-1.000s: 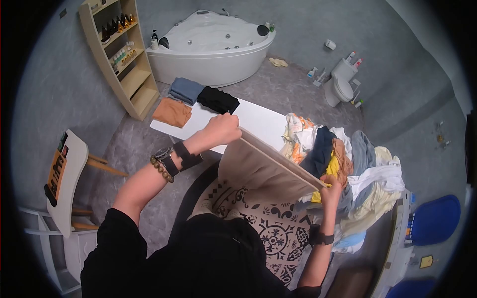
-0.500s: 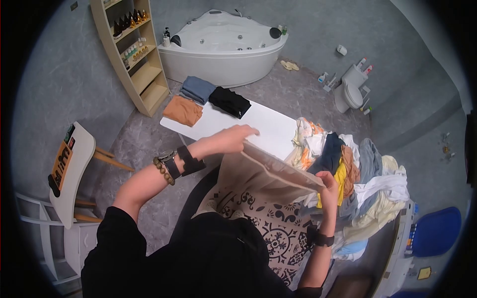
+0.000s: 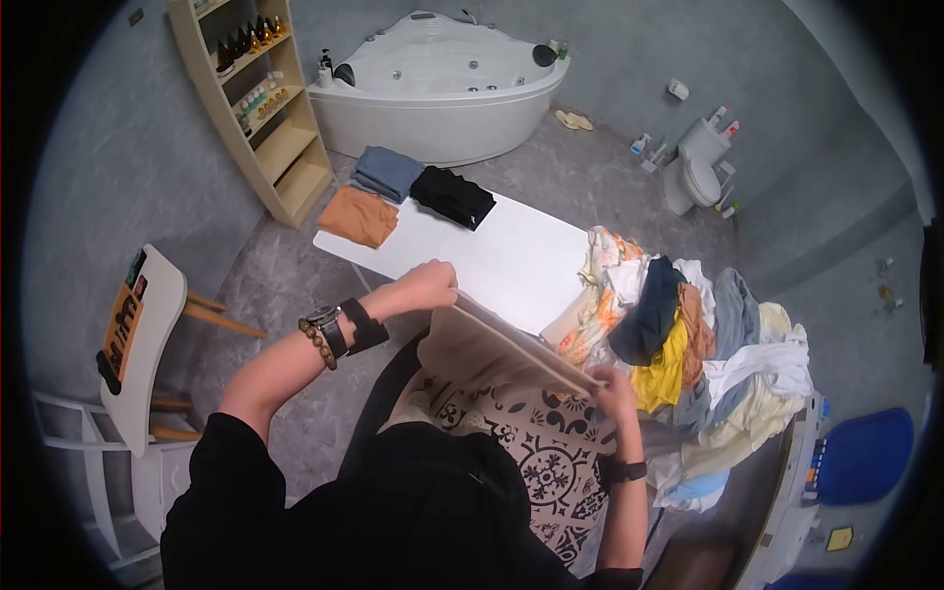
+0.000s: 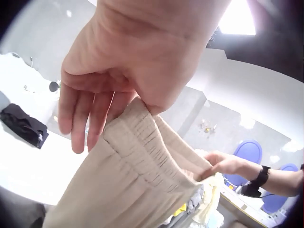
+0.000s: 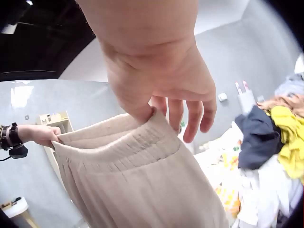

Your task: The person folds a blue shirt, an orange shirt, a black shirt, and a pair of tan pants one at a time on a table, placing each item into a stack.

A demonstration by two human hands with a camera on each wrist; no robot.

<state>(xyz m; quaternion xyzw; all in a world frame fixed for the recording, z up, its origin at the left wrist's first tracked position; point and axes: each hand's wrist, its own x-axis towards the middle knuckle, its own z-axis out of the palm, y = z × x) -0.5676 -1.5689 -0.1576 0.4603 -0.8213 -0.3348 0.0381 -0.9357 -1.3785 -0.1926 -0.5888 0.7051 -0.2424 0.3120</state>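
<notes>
A beige elastic-waisted garment (image 3: 492,354) hangs in front of the person, its waistband stretched between both hands. My left hand (image 3: 423,287) pinches one end of the waistband, thumb against the cloth in the left wrist view, the other fingers reaching down beside it. At the opposite end my right hand (image 3: 615,393) pinches the band between thumb and fingers. The waist opening gapes between them, with gathered elastic (image 5: 142,142) showing in the right wrist view. Beyond the garment is a white table (image 3: 492,261), bearing folded orange (image 3: 359,216), blue (image 3: 388,174) and black clothes (image 3: 452,197).
A loose heap of mixed clothes (image 3: 728,374) covers the table's right end, with a yellow piece (image 3: 661,374) and a dark navy one (image 3: 649,313) in front. A wooden shelf (image 3: 295,187) and a corner bathtub (image 3: 442,128) stand behind. Patterned mat (image 3: 551,472) lies underfoot.
Both hands have drawn the garment down and leftward, closer to the body. The left fingers, stretched out half a second ago, are now curled in at the waistband.
</notes>
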